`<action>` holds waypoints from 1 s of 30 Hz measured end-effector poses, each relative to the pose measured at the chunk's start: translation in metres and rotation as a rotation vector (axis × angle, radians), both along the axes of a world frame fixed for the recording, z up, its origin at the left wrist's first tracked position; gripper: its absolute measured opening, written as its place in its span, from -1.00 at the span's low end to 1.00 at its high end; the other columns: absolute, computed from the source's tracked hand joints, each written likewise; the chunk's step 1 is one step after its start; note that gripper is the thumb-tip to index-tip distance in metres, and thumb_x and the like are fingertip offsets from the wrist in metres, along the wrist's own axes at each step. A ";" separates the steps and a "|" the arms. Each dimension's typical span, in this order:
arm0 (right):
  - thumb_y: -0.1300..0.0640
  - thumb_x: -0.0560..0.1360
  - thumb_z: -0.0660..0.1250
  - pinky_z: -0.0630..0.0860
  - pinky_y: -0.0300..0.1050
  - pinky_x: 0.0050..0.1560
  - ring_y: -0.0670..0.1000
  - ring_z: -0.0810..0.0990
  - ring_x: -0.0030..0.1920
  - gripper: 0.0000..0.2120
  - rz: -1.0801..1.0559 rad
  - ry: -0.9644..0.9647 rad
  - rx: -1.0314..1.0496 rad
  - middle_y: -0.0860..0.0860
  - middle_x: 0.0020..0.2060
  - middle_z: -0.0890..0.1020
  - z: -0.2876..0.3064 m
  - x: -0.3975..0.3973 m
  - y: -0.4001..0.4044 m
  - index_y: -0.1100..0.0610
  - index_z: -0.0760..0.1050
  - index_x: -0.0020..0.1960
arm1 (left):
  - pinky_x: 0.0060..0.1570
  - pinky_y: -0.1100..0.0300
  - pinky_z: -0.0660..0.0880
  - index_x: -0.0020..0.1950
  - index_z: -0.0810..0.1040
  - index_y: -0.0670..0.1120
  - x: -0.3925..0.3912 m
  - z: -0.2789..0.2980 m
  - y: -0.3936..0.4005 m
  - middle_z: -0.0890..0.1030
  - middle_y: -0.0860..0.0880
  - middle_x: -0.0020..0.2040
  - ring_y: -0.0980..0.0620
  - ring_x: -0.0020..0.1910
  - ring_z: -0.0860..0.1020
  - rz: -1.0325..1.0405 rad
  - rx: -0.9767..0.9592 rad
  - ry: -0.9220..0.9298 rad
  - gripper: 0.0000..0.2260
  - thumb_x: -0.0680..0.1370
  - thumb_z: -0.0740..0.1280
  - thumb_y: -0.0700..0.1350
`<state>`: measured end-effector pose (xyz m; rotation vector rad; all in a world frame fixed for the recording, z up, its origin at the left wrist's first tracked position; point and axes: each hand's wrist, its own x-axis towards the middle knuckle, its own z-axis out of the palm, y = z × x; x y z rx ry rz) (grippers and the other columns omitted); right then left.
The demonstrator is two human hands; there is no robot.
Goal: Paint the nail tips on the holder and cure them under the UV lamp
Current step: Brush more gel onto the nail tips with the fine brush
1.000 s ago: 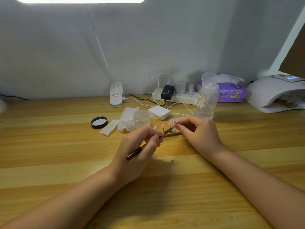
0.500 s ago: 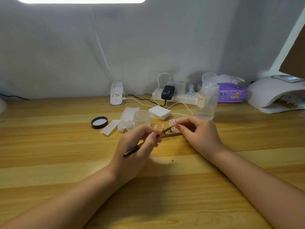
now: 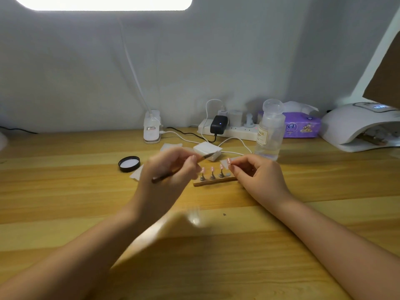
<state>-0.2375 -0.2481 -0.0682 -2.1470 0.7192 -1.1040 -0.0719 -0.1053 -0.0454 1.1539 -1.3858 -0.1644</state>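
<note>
A wooden holder (image 3: 214, 182) lies on the desk between my hands, with three pink nail tips (image 3: 212, 169) standing on small metal stands. My left hand (image 3: 166, 180) grips a thin dark brush (image 3: 162, 178), its tip raised up and left of the holder; the hand is blurred. My right hand (image 3: 257, 176) pinches one pink nail tip (image 3: 228, 160) just above the holder's right end. The white UV lamp (image 3: 363, 126) sits at the far right edge with its display lit.
A black lid (image 3: 129, 163) and white wipes lie left of my left hand. A clear liquid bottle (image 3: 269, 133), a power strip (image 3: 229, 129), a small white box (image 3: 208, 150), cables and a purple tissue pack (image 3: 302, 127) stand behind the holder.
My left hand has lifted the brush up and back from the nail tip. My right hand still pinches the nail tip over the holder.
</note>
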 end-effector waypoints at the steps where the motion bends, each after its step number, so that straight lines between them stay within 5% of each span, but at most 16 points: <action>1: 0.18 0.47 0.42 0.44 -0.45 -0.25 -0.28 0.56 -0.27 -0.92 -0.001 -0.003 0.002 -0.16 -0.30 0.62 0.000 0.000 0.000 0.05 0.64 -0.06 | -0.27 0.18 0.59 -0.03 0.65 -0.04 0.005 0.007 -0.001 0.68 -0.01 -0.23 0.02 -0.27 0.66 0.038 0.000 -0.001 -0.89 0.53 0.33 -0.12; 7: 0.21 0.47 0.42 0.43 -0.48 -0.25 -0.29 0.56 -0.24 -0.89 0.003 0.013 -0.013 -0.19 -0.29 0.61 0.000 0.001 0.000 0.02 0.63 -0.07 | -0.31 0.17 0.60 -0.26 0.66 0.05 0.039 0.043 -0.002 0.66 0.04 -0.38 0.08 -0.42 0.63 0.389 0.043 0.038 -0.88 0.48 0.42 -0.07; 17: 0.19 0.48 0.42 0.43 -0.45 -0.25 -0.26 0.56 -0.22 -0.92 -0.010 0.047 -0.024 -0.16 -0.29 0.63 0.000 0.001 0.000 0.03 0.64 -0.09 | -0.04 -0.09 0.58 -0.11 0.63 -0.15 0.053 0.059 -0.030 0.63 -0.09 -0.23 -0.08 -0.19 0.59 0.558 0.409 -0.174 -0.75 0.60 0.27 -0.02; 22: 0.20 0.47 0.42 0.43 -0.46 -0.23 -0.24 0.56 -0.18 -0.90 -0.014 0.052 -0.031 -0.18 -0.27 0.63 0.001 0.001 0.000 0.01 0.64 -0.08 | -0.30 0.11 0.43 -0.14 0.61 -0.18 0.048 0.053 -0.053 0.61 -0.10 -0.26 -0.05 -0.22 0.56 0.614 0.511 -0.252 -0.71 0.62 0.24 -0.02; 30: 0.20 0.48 0.41 0.44 -0.44 -0.25 -0.23 0.56 -0.18 -0.88 -0.008 0.062 -0.035 -0.16 -0.27 0.63 0.001 0.001 0.000 -0.02 0.62 -0.09 | -0.31 0.22 0.44 -0.09 0.62 -0.09 0.048 0.038 -0.067 0.59 0.06 -0.28 0.09 -0.24 0.54 0.592 0.545 -0.282 -0.77 0.61 0.27 0.01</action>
